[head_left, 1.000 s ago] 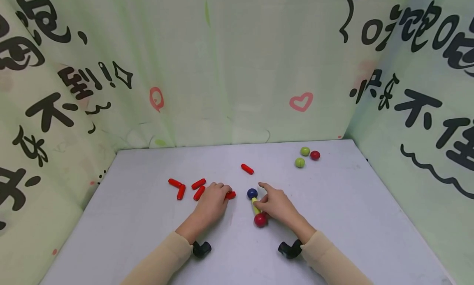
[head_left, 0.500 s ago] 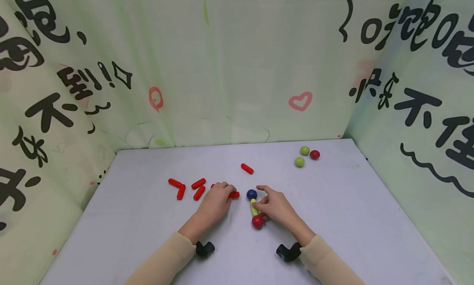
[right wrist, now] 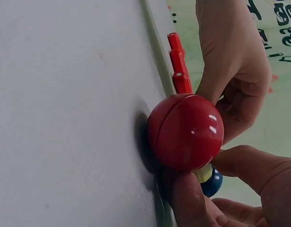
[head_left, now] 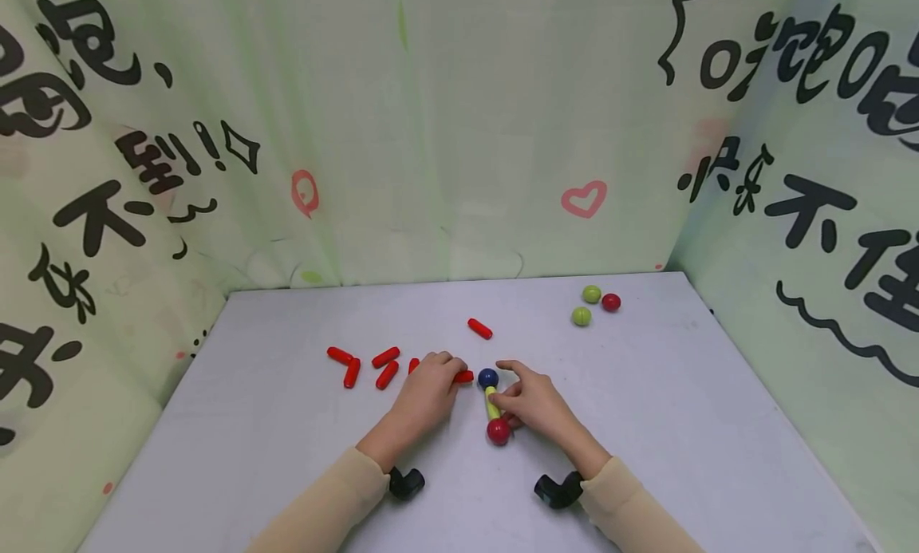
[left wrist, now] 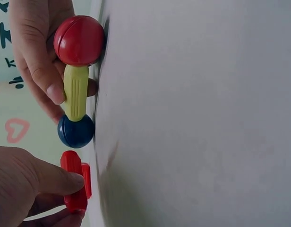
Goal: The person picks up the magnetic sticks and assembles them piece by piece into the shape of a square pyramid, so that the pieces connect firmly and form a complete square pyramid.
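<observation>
In the head view my left hand [head_left: 428, 389] pinches a red rod [head_left: 463, 377] between thumb and fingers. The rod's free end is close to the blue ball [head_left: 488, 377]. That ball forms one end of a joined piece, with a ribbed yellow rod [head_left: 492, 404] in the middle and a larger red ball [head_left: 498, 432] at the near end. My right hand [head_left: 534, 397] grips this piece by the yellow rod. From the left wrist, a small gap shows between the held red rod [left wrist: 72, 165] and the blue ball [left wrist: 76, 131]. The red ball [right wrist: 185, 132] covers most of the piece in the right wrist view.
Several red rods lie left of my left hand, one rod [head_left: 388, 375] among them. Another red rod [head_left: 479, 328] lies farther back. Two green balls [head_left: 592, 294] and a smaller-looking red ball [head_left: 611, 302] sit at the table's back right. Printed curtains surround the white table [head_left: 287, 457].
My left hand has moved right with its red rod, narrowing the gap to the blue ball. The right hand has shifted the joined piece slightly left and nearer, turning it a little.
</observation>
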`<state>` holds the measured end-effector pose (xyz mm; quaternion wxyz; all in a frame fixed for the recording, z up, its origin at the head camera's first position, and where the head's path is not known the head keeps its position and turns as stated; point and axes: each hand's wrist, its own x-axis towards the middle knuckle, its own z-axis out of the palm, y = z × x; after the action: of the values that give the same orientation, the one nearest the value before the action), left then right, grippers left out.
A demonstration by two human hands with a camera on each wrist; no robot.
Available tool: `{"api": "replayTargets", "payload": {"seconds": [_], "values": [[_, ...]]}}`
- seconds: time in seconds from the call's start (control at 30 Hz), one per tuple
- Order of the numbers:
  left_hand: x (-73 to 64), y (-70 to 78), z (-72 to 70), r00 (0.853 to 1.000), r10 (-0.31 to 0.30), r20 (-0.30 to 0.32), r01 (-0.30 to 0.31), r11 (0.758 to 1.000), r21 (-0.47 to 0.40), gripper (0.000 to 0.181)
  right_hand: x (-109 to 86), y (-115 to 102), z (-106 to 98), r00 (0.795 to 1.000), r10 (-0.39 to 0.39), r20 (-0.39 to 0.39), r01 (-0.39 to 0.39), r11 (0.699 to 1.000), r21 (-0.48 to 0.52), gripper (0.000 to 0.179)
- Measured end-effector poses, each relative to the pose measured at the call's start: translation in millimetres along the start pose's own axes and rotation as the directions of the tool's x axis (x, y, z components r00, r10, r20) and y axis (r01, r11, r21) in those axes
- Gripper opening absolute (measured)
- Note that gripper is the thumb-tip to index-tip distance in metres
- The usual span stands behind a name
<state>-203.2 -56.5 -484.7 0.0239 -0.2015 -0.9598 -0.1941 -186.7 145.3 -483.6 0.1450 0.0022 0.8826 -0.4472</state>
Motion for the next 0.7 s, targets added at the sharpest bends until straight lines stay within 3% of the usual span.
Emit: {"api": "replayTargets", "payload": {"seconds": [0.37, 0.7], "values": [[1.9, 5.0, 1.1, 1.0, -0.005, 0.029, 0.005, 1.0, 0.002, 0.028, -0.1, -0.4, 2.0, 1.0, 0.001, -0.001, -0.001, 1.0, 0.001, 0.059], [0.1, 1.4, -2.2, 0.999, -0.044, 0.01, 0.044, 0.999, 0.016, 0.033, 0.2, -1.0, 1.5, 1.0, -0.007, 0.01, 0.007, 1.0, 0.008, 0.054]]}}
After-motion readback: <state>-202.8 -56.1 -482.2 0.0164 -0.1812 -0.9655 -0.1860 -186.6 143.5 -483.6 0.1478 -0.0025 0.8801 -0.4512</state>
